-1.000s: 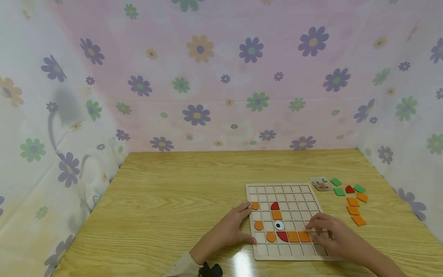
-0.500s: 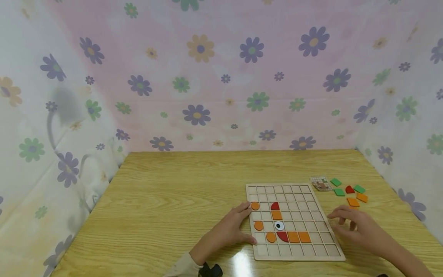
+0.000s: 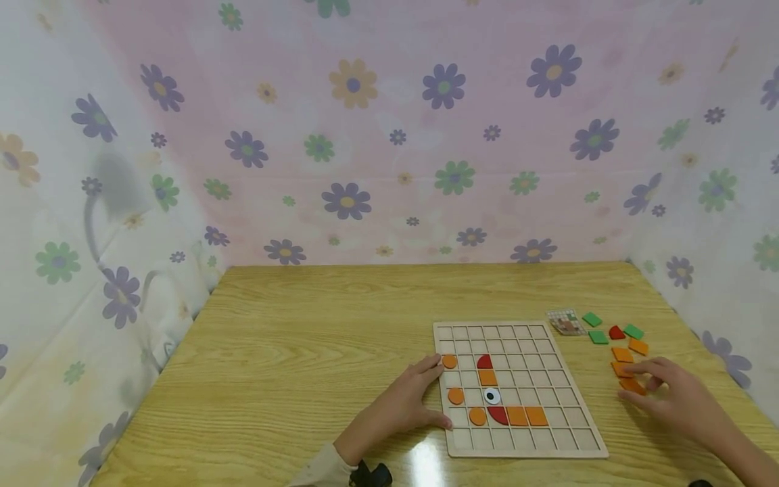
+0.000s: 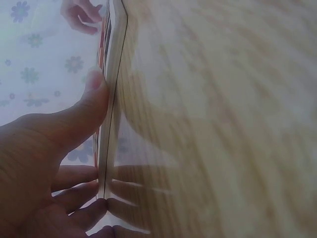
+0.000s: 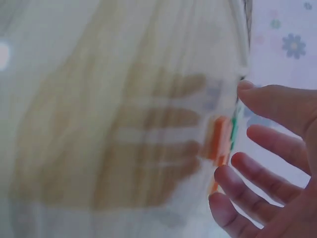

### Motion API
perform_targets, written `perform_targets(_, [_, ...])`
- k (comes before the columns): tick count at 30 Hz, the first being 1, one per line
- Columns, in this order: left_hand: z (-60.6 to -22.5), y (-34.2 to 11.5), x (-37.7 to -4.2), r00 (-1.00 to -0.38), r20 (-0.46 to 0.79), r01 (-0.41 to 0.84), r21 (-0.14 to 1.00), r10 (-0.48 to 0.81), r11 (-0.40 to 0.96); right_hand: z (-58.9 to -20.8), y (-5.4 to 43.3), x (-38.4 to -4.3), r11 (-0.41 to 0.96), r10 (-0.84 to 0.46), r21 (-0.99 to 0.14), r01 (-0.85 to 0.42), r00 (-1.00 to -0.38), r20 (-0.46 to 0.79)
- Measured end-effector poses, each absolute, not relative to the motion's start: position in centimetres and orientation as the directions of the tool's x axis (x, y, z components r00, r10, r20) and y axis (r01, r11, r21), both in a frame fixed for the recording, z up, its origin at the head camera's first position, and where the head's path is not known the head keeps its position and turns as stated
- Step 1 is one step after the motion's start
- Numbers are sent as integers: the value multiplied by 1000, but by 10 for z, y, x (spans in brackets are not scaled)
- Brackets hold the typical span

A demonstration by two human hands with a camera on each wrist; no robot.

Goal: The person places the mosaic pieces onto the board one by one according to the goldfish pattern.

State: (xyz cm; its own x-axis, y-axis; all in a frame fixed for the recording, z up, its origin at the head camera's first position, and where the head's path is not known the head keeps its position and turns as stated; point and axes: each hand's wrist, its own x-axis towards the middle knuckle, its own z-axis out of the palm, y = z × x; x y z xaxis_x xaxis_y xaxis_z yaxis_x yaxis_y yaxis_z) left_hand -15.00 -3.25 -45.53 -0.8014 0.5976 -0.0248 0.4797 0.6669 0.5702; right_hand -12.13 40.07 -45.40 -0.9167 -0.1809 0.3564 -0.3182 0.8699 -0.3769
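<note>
My left hand [image 3: 404, 399] rests at the left edge of a wooden grid board [image 3: 529, 379], fingers and thumb spread along it. In the left wrist view the thumb [image 4: 94, 94] touches the board's edge [image 4: 110, 124]. My right hand [image 3: 681, 399] hovers over loose orange square tiles [image 3: 633, 386] right of the board, thumb and fingers apart. The right wrist view shows its fingers spread beside an orange tile [image 5: 221, 136], with nothing held. On the board lie orange circles [image 3: 456, 396], red quarter-circles [image 3: 497, 414], orange squares [image 3: 516, 416] and an eye piece [image 3: 491, 396].
Green tiles [image 3: 599, 337] and a red quarter-circle piece [image 3: 617, 333] lie behind the orange squares. A small printed pattern card [image 3: 566, 322] sits at the board's far right corner. Flowered cloth [image 3: 377, 155] hangs behind the wooden table [image 3: 304, 338] and along its sides.
My right hand has left the board and moved right to the loose orange tiles. The left hand stays at the board's edge, and the pieces on the board look unchanged.
</note>
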Motion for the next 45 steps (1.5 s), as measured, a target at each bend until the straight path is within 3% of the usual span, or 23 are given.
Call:
perform_targets(3, [-455, -33, -150, -801, -25, 481, 570, 598, 666, -460, 410, -122, 901, -140, -354, -251, -940, 311])
perform_targets(9, [-454, -34, -151, -791, -12, 495, 573, 611, 653, -465, 422, -123, 912, -121, -338, -232, -940, 318])
perform_targets(21, [-454, -33, -150, -788, -19, 495, 575, 616, 651, -458, 419, -119, 894, -54, -425, -139, -977, 205])
perform_targets(34, [-454, -34, -149, -794, -19, 485, 581, 607, 653, -456, 414, -118, 837, -124, -505, -209, -973, 197])
perform_targets(45, [-453, -34, -149, -792, -16, 487, 588, 611, 646, -452, 392, -122, 670, -276, -611, -420, -906, 320])
